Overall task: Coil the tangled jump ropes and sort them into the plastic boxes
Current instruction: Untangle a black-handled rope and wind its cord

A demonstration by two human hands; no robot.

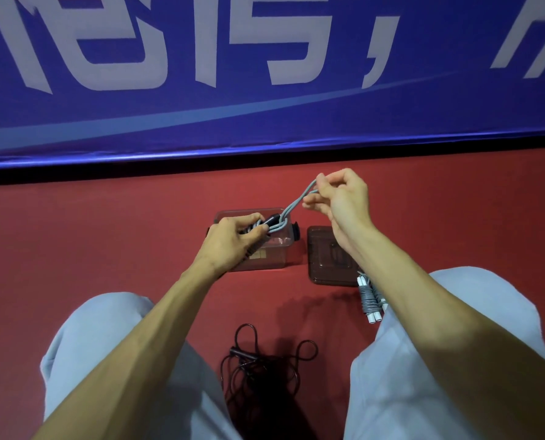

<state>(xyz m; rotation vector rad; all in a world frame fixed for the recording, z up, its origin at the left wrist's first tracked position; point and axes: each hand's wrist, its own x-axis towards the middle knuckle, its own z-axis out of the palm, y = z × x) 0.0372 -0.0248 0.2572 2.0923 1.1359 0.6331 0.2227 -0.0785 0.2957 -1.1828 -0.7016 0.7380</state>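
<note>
My left hand (233,235) grips the dark handles and the coiled part of a grey jump rope (292,206) just above a clear plastic box (272,252) on the red floor. From there a doubled strand of the rope runs up and right to my right hand (339,196), which pinches its looped end. A coiled grey rope with white handles (370,301) lies by my right knee. A tangled black jump rope (258,366) lies on the floor between my legs.
A dark tinted box lid (325,255) lies flat to the right of the clear box, partly under my right forearm. A blue banner with white characters (265,90) closes off the far side of the red floor (90,236). My knees frame the near floor.
</note>
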